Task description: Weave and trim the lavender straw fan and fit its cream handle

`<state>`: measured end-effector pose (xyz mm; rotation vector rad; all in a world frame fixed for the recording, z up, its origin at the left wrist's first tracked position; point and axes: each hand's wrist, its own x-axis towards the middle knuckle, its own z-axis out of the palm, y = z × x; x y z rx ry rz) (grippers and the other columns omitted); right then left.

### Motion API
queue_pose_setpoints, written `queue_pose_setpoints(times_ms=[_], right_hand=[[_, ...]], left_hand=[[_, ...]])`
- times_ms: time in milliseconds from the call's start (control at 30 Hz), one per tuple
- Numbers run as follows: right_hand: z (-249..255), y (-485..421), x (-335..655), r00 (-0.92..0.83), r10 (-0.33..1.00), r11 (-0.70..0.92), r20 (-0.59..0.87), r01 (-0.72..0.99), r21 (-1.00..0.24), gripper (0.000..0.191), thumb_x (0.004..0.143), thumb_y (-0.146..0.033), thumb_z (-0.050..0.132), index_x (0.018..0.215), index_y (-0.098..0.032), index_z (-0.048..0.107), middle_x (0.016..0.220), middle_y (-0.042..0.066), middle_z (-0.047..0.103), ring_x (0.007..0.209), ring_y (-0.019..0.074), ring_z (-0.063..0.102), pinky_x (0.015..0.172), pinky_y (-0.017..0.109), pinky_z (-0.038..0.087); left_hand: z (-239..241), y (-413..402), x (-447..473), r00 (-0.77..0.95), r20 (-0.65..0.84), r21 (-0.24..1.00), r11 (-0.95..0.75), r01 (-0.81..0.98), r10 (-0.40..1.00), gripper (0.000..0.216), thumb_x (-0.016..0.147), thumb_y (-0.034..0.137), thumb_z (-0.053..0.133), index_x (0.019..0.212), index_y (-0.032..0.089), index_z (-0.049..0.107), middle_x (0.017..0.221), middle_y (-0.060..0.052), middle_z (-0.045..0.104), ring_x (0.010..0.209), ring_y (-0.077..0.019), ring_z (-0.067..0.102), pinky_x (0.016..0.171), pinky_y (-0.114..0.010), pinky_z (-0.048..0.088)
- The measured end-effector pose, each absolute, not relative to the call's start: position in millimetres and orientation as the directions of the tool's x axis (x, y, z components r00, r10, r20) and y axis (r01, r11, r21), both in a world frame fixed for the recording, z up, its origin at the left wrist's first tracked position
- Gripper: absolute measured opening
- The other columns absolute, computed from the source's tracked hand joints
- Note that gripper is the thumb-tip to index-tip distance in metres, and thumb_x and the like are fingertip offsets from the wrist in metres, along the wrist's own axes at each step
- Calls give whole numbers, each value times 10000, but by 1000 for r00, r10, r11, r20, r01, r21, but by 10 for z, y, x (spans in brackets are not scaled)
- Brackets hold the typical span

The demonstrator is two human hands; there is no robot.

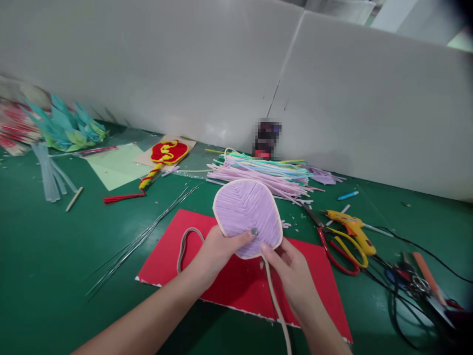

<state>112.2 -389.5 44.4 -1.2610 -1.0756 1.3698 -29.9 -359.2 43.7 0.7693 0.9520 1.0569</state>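
A lilac, rounded fan-shaped piece (pixel 244 209), covered in slanting rows of pipe cleaners and edged in cream, is held up in both hands. My left hand (pixel 225 246) grips its lower left, the thumb lying across the front. At the lower right edge my right hand (pixel 286 261) pinches the rim, its other fingers partly hidden behind. From the bottom of the piece hangs a long cream pipe cleaner (pixel 275 296), passing beside my right hand. Beneath the hands lies a red board (pixel 236 283), and a grey loop (pixel 183 244) rests on it beside my left wrist.
Pipe cleaners (pixel 258 175) are heaped behind the piece. To the right lie scissors (pixel 342 249), a yellow glue gun (pixel 353 229) and corded tools (pixel 417 283). Leftward are thin wires (pixel 144 236), a red-and-yellow fan (pixel 168 153), glue sticks (pixel 51 175) and green paper (pixel 116 165). A grey partition (pixel 177 69) stands behind.
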Motion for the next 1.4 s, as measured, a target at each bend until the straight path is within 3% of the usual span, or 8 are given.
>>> queue_pose_setpoints(times_ms=[100,400,733,900,1067,1400], right_hand=[[420,-3890,1101,-3,990,-142,-142,-125,-982,338,738,-341,643,1038,-185,628,1053,63,673,1031,220,581,895,339,444],[408,-3897,1110,-3,991,-130,-132,-171,-977,350,766,-272,608,1107,-195,600,1103,56,656,1077,224,563,946,385,417],[409,-3889,1104,72,986,-139,-148,-119,-983,322,733,-260,612,1040,-168,642,1045,67,682,1019,244,596,906,395,445],[400,-3900,1128,76,990,-110,-117,-86,-990,317,741,-286,614,1035,-171,645,1044,72,682,998,254,607,888,413,459],[379,-3903,1110,91,986,-127,-139,-127,-984,282,726,-276,626,986,-172,665,993,67,701,952,247,628,863,398,476],[412,-3908,1089,110,982,-135,-153,-158,-978,257,701,-277,655,934,-172,684,932,66,716,901,246,647,834,385,495]], left_hand=[[428,-3594,-280,182,-290,877,337,-343,939,420,611,268,741,1000,140,647,1054,-96,670,1004,-271,596,864,-388,464],[433,-3603,-264,187,-306,874,354,-334,933,432,597,282,747,994,139,655,1044,-97,673,1008,-280,593,864,-393,461],[428,-3591,-274,223,-338,861,396,-319,915,421,600,283,748,989,145,664,1043,-107,672,994,-279,600,874,-400,453],[423,-3579,-307,246,-284,900,346,-265,927,474,561,265,770,1011,165,659,1058,-98,667,1009,-277,593,890,-411,443],[385,-3577,-331,250,-283,903,346,-257,926,425,576,272,762,981,176,673,1037,-89,677,991,-266,603,881,-397,450],[418,-3597,-331,407,-368,772,519,-366,836,381,628,236,737,995,158,669,993,-105,690,968,-254,617,832,-341,477]])
